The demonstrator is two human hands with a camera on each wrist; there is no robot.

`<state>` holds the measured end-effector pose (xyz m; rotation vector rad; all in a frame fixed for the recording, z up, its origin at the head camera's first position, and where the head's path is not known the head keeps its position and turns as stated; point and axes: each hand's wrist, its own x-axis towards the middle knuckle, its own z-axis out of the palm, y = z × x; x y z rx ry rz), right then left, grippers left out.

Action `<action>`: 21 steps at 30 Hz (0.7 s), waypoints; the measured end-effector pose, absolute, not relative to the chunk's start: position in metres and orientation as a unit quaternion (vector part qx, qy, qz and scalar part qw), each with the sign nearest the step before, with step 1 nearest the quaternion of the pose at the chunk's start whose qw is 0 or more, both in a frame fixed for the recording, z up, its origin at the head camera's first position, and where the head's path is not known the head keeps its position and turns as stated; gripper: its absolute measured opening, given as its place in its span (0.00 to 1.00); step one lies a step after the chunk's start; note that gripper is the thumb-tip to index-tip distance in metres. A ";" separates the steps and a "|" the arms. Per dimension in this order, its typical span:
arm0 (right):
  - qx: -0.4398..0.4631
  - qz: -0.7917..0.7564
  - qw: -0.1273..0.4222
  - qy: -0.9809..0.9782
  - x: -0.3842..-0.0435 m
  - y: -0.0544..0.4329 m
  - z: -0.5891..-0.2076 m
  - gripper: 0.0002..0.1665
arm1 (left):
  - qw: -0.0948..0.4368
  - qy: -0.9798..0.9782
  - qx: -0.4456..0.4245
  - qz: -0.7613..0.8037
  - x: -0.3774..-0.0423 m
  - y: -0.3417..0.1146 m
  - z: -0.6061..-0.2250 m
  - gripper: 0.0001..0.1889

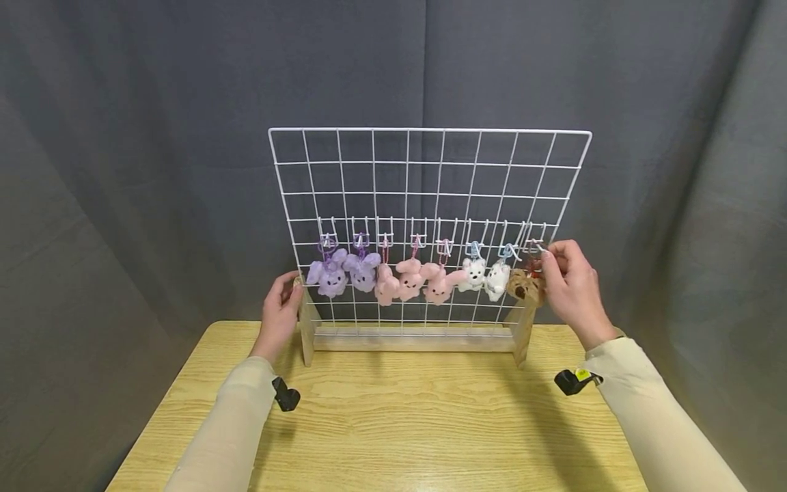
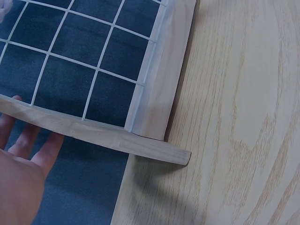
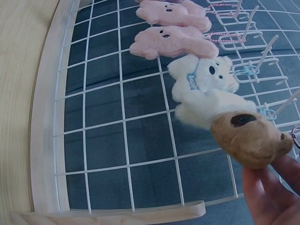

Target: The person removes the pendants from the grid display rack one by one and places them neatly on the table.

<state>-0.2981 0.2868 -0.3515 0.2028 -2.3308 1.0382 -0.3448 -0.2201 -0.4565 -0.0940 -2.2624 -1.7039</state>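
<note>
- Left hand (image 1: 279,311) gripped the pale wooden side post (image 1: 306,328), probably to steady the white wire grid (image 1: 430,129).
- Purple plush keychains (image 1: 332,279), pink plushes (image 1: 410,280) and white plushes (image 1: 473,273) hung on white metal hooks (image 3: 268,52), seemingly grouped by colour.
- Brown plush keychain (image 3: 253,140) sat against the right hand (image 1: 574,287), on its left; hand pinched it, likely for control near the hook. Couldn't tell if hooked.

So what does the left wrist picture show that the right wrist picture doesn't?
Only the left wrist view shows the left hand, with its fingers at the left wooden support.

Only the right wrist view shows the right hand at the brown toy, plus white toys, pink toys and the right wooden support.

Both share the white wire grid, the wooden bar and the table.
</note>
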 end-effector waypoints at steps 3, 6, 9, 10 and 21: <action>0.079 0.396 0.286 -0.869 -0.294 0.287 -0.350 0.17 | 0.155 -0.789 -0.032 -0.594 -0.345 -0.220 -0.457 0.20; 0.083 0.411 0.276 -0.865 -0.291 0.287 -0.348 0.18 | 0.156 -0.786 -0.030 -0.597 -0.345 -0.221 -0.457 0.20; 0.084 0.430 0.265 -0.859 -0.287 0.288 -0.345 0.19 | 0.158 -0.784 -0.029 -0.599 -0.346 -0.221 -0.457 0.20; 0.083 0.434 0.259 -0.859 -0.285 0.288 -0.344 0.19 | 0.159 -0.784 -0.029 -0.599 -0.346 -0.221 -0.457 0.20; 0.059 0.460 0.220 -0.858 -0.266 0.297 -0.343 0.20 | 0.166 -0.775 -0.036 -0.609 -0.348 -0.221 -0.458 0.19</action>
